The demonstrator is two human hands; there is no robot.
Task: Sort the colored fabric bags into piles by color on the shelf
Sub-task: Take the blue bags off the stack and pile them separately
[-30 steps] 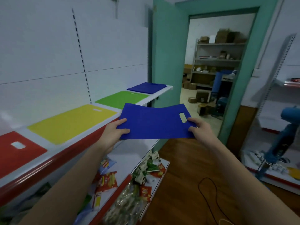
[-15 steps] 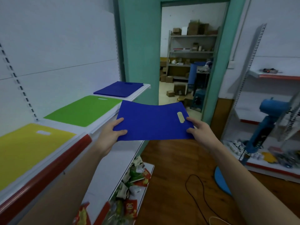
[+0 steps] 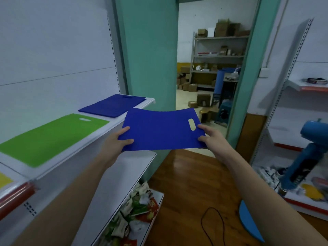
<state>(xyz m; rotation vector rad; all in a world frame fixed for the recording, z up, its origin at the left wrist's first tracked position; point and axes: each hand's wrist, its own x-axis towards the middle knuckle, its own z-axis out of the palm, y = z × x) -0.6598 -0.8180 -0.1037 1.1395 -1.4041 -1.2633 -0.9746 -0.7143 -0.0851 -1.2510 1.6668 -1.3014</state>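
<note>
Two hands hold one flat royal-blue fabric bag with an oval handle cut-out [image 3: 159, 129] in the air, just off the front edge of the white upper shelf with a red-trimmed lip [image 3: 113, 124]; the left hand [image 3: 116, 142] pinches the bag's left edge, thumb on top and fingers beneath; the right hand [image 3: 212, 139] pinches the right edge beside the cut-out, thumb likewise on top. The bag lies nearly level, sagging slightly in the middle; its long axis runs left to right between the hands, and the handle end with the single cut-out points to the right, away from the shelf.

On that shelf three colours of bag show, counted from the far end: one pile of dark blue fabric bags [image 3: 113, 105] at the far corner, its cut-out towards the back wall, with how many lie in it too hard to tell; one lime-green fabric bag [image 3: 51, 137] next along towards the camera, its one cut-out at the far end and its long axis along the shelf; one corner of a yellow fabric bag [image 3: 4, 180] at the near left edge, mostly out of view. The held bag hovers just beside the dark blue pile, to its right and a little nearer, apart from it.

Below the upper shelf lie one bare white lower shelf [image 3: 124, 174] and, lower again, a heap of crumpled snack packets [image 3: 136, 210], too jumbled to count.
</note>
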